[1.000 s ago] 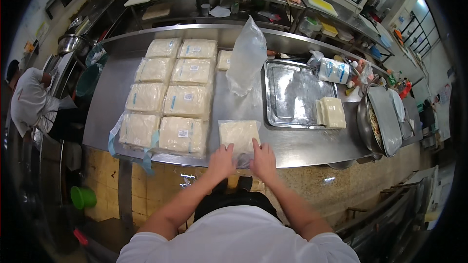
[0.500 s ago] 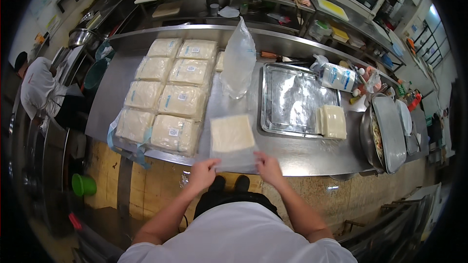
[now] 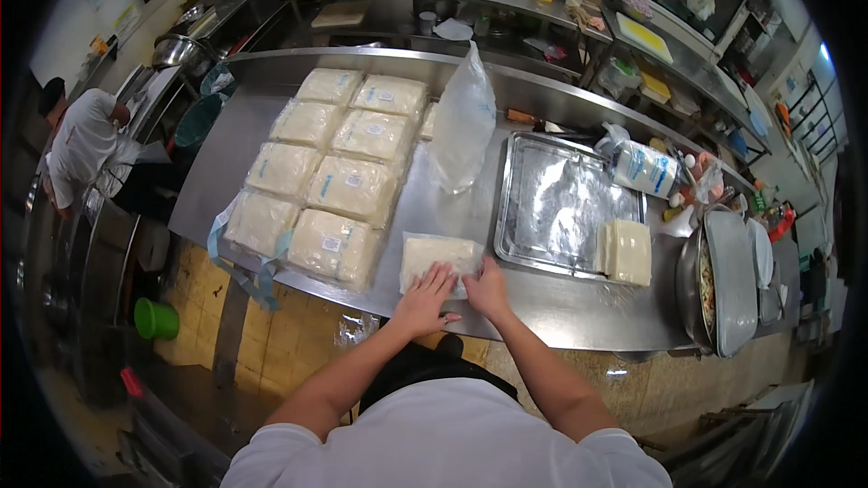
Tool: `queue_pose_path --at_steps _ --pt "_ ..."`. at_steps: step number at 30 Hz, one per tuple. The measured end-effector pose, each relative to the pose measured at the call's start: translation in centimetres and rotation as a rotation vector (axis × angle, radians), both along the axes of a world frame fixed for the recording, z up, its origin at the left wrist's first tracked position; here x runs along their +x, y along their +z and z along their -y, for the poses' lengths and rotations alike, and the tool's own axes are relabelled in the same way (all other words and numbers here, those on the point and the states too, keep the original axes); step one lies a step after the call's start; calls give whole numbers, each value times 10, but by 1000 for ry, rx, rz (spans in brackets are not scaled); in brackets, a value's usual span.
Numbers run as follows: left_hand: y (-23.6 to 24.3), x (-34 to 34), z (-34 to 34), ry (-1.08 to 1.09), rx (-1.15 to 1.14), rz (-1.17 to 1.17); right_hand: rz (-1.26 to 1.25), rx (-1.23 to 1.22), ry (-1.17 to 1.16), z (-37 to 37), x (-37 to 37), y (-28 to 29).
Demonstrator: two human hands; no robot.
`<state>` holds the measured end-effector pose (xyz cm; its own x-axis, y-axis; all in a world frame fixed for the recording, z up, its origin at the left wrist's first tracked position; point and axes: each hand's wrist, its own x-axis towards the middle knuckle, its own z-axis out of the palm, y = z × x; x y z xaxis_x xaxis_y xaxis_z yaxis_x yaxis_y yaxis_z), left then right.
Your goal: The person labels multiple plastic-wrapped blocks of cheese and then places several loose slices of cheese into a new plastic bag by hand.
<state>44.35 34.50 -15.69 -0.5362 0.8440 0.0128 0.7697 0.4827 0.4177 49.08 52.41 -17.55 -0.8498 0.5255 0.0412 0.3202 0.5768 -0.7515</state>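
Note:
A packet of pale, flat square sheets in a clear plastic bag [image 3: 438, 253] lies at the table's near edge in front of me. My left hand [image 3: 425, 301] rests flat across it, fingers stretched out over the plastic. At the packet's right side my right hand [image 3: 488, 291] is bent, its fingertips closed at the bag's edge and partly hidden. Left of this stand two rows of similar sealed packets [image 3: 351, 183]. A large clear plastic bag [image 3: 466, 122] sits upright beyond my hands. Bare pale sheets [image 3: 626, 253] are stacked at the near right corner of a metal tray [image 3: 551, 208].
A blue strap [image 3: 217, 239] hangs by the packets at the near left. Right of the tray are a steel bowl of food [image 3: 692, 276], a grey lid [image 3: 731, 280] and a white-and-blue plastic package [image 3: 646, 169]. A co-worker [image 3: 86, 149] stands at the far left.
My hands have gone from holding the bag's near corners to pressing on the packet. The bag's loose near end no longer lies stretched out. The view has shifted slightly.

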Motion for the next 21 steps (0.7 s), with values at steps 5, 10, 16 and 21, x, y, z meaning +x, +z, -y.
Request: queue_pose_path --at_steps 5,10,16,21 --pt "-2 -23 -1 4 50 51 221 -800 -191 0 -18 5" --pt "-10 -58 14 42 276 55 249 -986 -90 25 -39 84" --pt "41 -135 24 326 471 1274 -131 -108 93 6 -94 140" --pt "46 -186 61 197 532 2164 613 -688 320 12 -159 158"
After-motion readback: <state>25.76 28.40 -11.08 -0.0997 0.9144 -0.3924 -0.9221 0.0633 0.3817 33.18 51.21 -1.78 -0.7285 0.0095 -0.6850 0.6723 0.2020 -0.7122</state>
